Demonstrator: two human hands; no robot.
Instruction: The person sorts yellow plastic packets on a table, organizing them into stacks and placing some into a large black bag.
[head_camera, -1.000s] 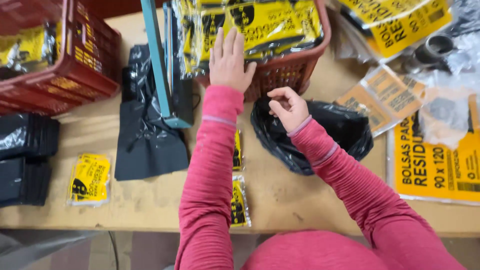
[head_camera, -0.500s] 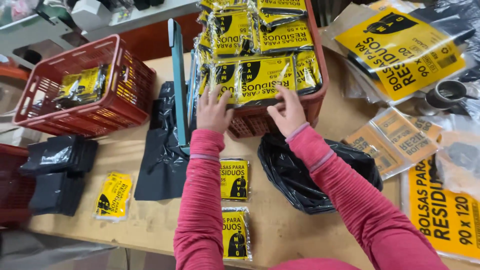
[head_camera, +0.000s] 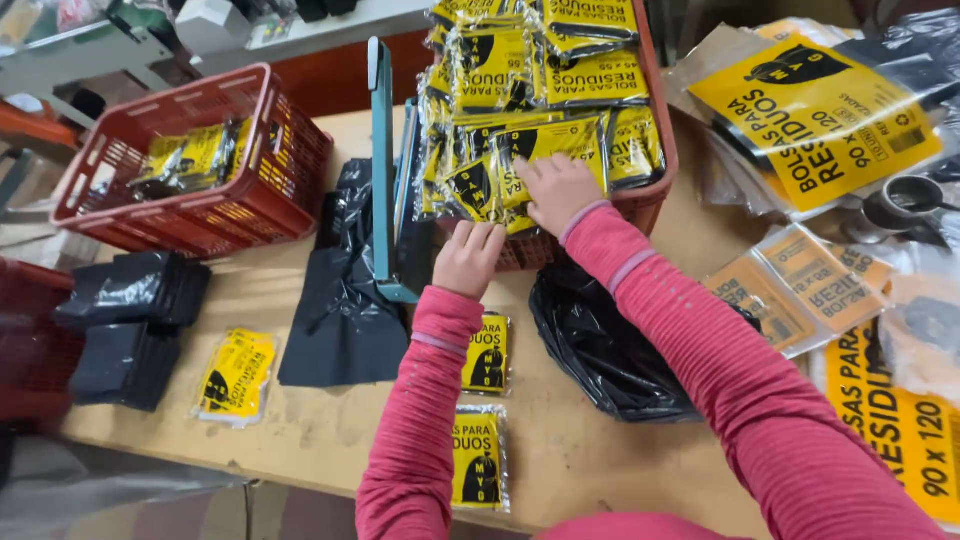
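Wooden worktop (head_camera: 330, 425) looking busy: right hand (head_camera: 556, 188) pressing flat on packets (head_camera: 540, 150) filling the basket (head_camera: 655, 195) at 12 o'clock, left hand (head_camera: 470, 258) curled against its front, pinching nothing; two packets (head_camera: 480, 410) waiting at 6.

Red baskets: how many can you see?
3: one full of packets under the hands, one at upper left, one cut off at the left edge. Others may lie outside view.

**Yellow packets across the frame**

Flat yellow-and-black packets (head_camera: 545, 95) fill the red basket (head_camera: 655, 190) at upper centre. More lie in the upper-left basket (head_camera: 190, 158). One packet (head_camera: 232, 375) sits lower left, two (head_camera: 488, 352) at bottom centre, one above the other. Large yellow packages (head_camera: 815, 110) lie along the right side
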